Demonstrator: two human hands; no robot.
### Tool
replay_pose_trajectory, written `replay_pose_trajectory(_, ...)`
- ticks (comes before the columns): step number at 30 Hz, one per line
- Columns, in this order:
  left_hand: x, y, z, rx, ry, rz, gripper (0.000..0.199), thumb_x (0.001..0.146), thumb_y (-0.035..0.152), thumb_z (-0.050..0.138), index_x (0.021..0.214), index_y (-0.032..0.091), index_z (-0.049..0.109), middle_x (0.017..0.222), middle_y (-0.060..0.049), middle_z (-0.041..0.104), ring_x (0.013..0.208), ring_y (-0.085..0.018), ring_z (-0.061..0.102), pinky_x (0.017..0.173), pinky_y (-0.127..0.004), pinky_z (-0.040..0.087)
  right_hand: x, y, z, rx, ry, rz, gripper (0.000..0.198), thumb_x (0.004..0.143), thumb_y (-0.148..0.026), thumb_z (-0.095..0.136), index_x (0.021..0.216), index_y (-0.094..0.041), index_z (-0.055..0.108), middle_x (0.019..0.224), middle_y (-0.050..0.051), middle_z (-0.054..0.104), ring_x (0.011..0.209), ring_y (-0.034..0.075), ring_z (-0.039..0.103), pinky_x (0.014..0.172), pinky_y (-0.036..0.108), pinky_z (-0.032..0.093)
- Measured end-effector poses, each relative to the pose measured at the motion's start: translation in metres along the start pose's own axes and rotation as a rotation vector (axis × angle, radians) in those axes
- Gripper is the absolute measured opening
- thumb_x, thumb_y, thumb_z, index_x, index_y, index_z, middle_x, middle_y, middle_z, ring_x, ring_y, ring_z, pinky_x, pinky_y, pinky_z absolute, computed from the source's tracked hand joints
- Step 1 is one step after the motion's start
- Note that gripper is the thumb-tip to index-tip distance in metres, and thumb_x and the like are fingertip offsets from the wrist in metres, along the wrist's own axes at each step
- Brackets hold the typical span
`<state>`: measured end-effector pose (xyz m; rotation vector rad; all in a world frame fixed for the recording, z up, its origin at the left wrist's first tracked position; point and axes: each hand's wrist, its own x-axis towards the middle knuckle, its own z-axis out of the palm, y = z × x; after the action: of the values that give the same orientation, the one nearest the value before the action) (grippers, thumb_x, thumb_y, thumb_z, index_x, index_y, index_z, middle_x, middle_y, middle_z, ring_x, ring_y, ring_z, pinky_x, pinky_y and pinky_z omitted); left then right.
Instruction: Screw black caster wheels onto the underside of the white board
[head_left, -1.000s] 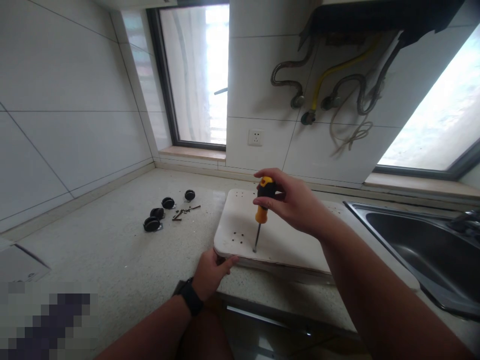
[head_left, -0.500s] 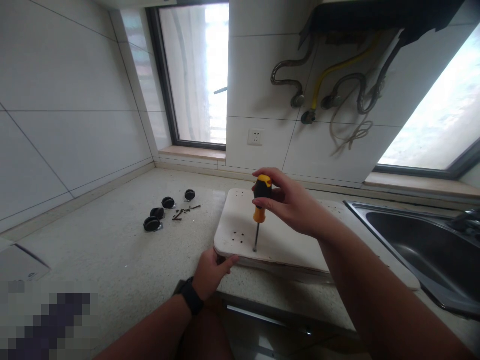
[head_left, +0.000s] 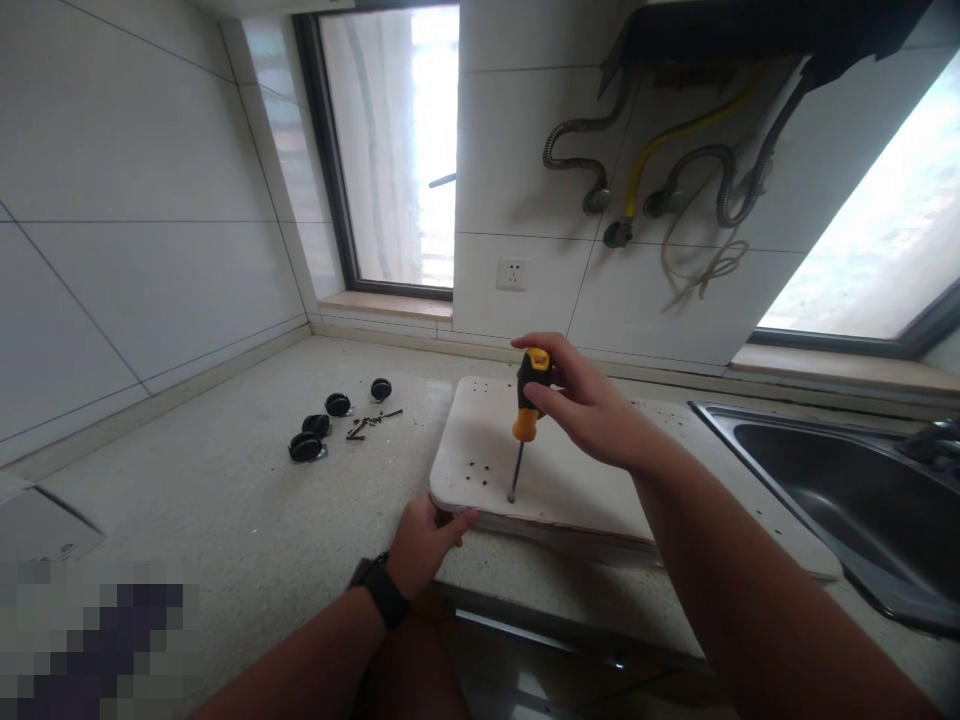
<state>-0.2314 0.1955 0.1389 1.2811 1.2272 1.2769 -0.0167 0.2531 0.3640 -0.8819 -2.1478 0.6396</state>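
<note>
Right hand [head_left: 581, 410] grips the driver [head_left: 525, 428], near upright, its tip below on the board [head_left: 480, 425], just right of the left hand [head_left: 420, 548], which clasps the board's near edge; the board stretches rightward

Tiled wall [head_left: 517, 150] above a speckled tabletop [head_left: 225, 520].
A yellow hose [head_left: 660, 137] runs between two grey corrugated hoses [head_left: 577, 128] beneath a dark appliance [head_left: 750, 38]; a socket [head_left: 512, 274] sits lower left; a metal sink [head_left: 847, 510] with faucet [head_left: 934, 440] lies at right.
</note>
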Motion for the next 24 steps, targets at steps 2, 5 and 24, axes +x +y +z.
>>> replay_pose_trajectory(2, 0.0, 0.001, 0.0, -0.002, 0.004, -0.005, 0.049, 0.08, 0.05, 0.08, 0.106, 0.01, 0.072, 0.087, -0.01, 0.078, 0.064, -0.018, 0.068, 0.056, -0.027, 0.054, 0.001, 0.002, -0.001, 0.127, -0.063, -0.042, 0.042, 0.096, -0.031, 0.057, 0.137, -0.032, 0.048, 0.132, 0.007, 0.061, 0.112, 0.023, 0.067, 0.097, 0.045, 0.057)
replay_pose_trajectory(5, 0.0, 0.002, 0.0, -0.001, 0.014, -0.006, 0.049, 0.079, 0.05, 0.081, 0.105, 0.01, 0.072, 0.086, -0.009, 0.077, 0.062, -0.017, 0.066, 0.056, -0.027, 0.054, 0.002, 0.001, 0.0, 0.166, -0.085, -0.049, 0.043, 0.096, -0.035, 0.06, 0.136, -0.032, 0.046, 0.133, 0.008, 0.063, 0.11, 0.022, 0.069, 0.098, 0.045, 0.057)
replay_pose_trajectory(24, 0.001, 0.0, -0.001, 0.053, 0.018, 0.013, 0.046, 0.081, 0.051, 0.079, 0.101, 0.01, 0.071, 0.077, -0.007, 0.075, 0.058, -0.016, 0.064, 0.055, -0.026, 0.053, 0.005, 0.007, 0.003, 0.536, -0.16, -0.003, 0.049, 0.093, -0.037, 0.065, 0.139, -0.031, 0.047, 0.126, 0.007, 0.064, 0.11, 0.022, 0.07, 0.098, 0.05, 0.059)
